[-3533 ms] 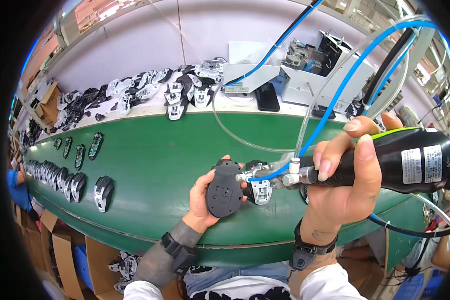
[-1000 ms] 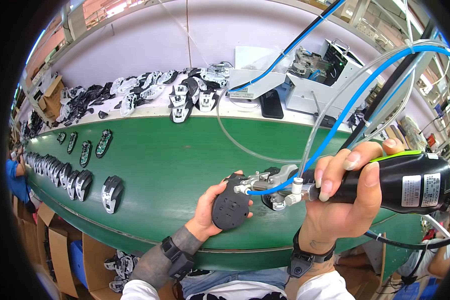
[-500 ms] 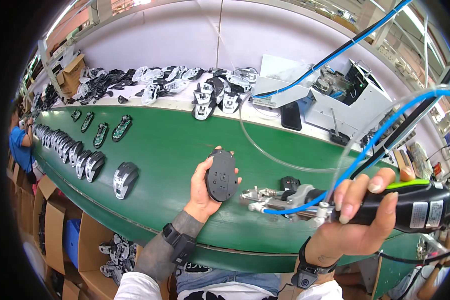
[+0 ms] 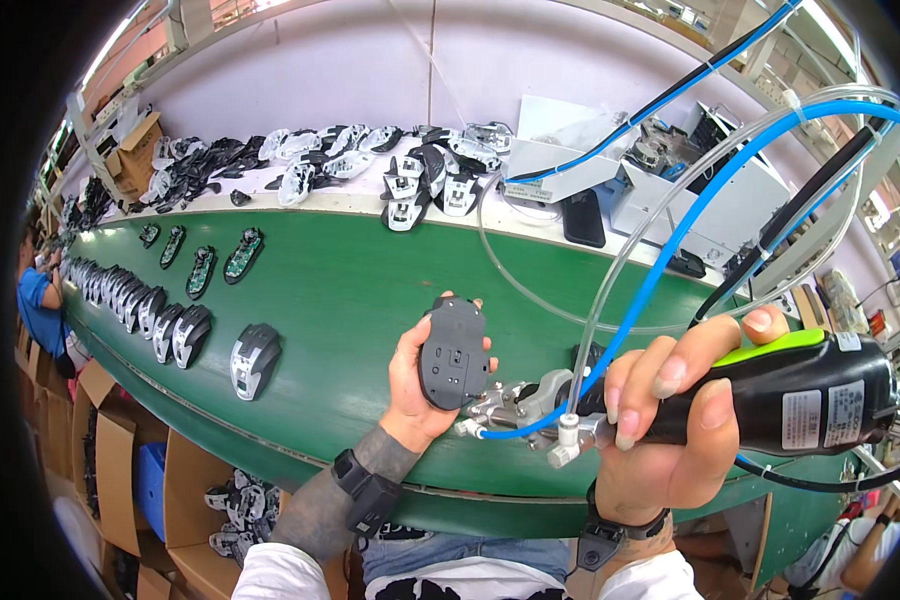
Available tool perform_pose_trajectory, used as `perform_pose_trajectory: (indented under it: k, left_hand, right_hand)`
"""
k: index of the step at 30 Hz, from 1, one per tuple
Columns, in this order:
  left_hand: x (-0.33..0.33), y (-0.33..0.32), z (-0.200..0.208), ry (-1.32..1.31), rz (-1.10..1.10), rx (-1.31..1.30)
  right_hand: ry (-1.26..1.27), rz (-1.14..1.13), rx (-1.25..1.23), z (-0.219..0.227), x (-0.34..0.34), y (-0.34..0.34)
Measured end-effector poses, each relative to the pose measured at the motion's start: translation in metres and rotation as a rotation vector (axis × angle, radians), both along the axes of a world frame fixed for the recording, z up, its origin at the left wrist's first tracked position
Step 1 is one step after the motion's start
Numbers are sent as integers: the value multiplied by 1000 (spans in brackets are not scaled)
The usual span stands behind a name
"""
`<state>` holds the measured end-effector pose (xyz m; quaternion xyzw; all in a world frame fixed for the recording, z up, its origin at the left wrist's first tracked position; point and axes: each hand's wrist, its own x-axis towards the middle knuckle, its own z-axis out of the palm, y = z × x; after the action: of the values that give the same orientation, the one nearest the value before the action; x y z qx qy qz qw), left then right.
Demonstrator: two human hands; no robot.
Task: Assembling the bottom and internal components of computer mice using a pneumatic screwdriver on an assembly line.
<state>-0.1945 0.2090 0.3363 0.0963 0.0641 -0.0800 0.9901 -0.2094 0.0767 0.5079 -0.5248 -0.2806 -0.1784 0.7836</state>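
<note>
Green conveyor surface [image 4: 350,290], curved by the lens, runs left to right. On it: one grey-and-black mouse shell [image 4: 254,359] alone near the front edge, a packed row of similar shells [image 4: 135,310] further left, four green circuit-board bases [image 4: 202,258] behind them. Pale ledge [image 4: 350,207] along the back edge carries heaped black and white mouse parts [image 4: 410,175] and a black phone [image 4: 582,217].

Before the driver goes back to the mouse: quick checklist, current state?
1. Left hand grips the dark mouse, underside up: ok.
2. Right hand wraps the black power screwdriver: ok.
3. Screwdriver tip seated on the mouse: not ok, it sits beside and below the shell.
4. Screw loaded at tip: cannot tell.
5. Blue hose and clear tube free of the mouse: ok.
6. Green belt bare under both hands: ok.
</note>
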Motion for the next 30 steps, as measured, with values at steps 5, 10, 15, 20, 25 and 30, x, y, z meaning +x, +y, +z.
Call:
perform_pose_trajectory:
  k: [5, 10, 15, 20, 25, 30]
  left_hand:
    - [-3, 1, -1, 45, 12, 90]
    - [2, 0, -8, 192, 49, 266]
    - [-1, -7, -6, 142, -1, 189]
    - [-5, -11, -8, 68, -29, 137]
    - [-9, -10, -2, 115, -49, 128]
    - [-8, -10, 0, 114, -68, 149]
  right_hand:
    - [9, -64, -19, 4, 0, 10]
    - [-18, -71, 140, 22, -3, -16]
    - [-21, -87, 124, 27, -7, -18]
    - [-29, -117, 80, 20, -7, 1]
    - [-5, -12, 56, 15, -7, 4]
    - [-35, -30, 46, 16, -9, 6]
